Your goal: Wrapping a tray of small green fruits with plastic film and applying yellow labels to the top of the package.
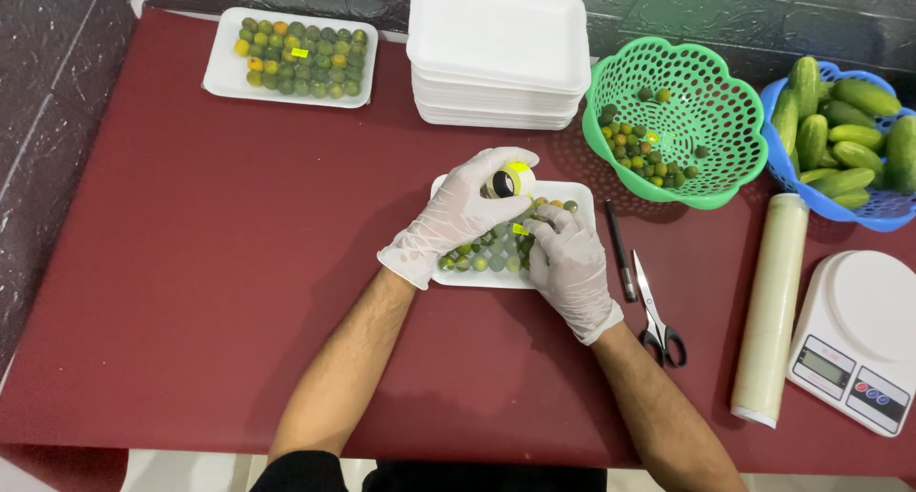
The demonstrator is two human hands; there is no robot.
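Note:
A white foam tray [580, 194] packed with small green and yellow citrus fruits [496, 251] lies in the middle of the dark red table. My left hand [456, 215], in a white glove, holds a roll of yellow stickers [511, 180] over the tray's far edge. My right hand [571, 261], also gloved, rests on the fruits and presses a small yellow sticker [519, 229] onto them with its fingertips.
A filled, stickered tray [291, 57] sits far left. A stack of foam trays [498, 53] stands behind. A green basket [679, 120] holds more fruits, a blue basket [835, 139] holds cucumbers. A pen [618, 249], scissors [655, 311], wrap roll [773, 306] and scale [859, 339] lie right.

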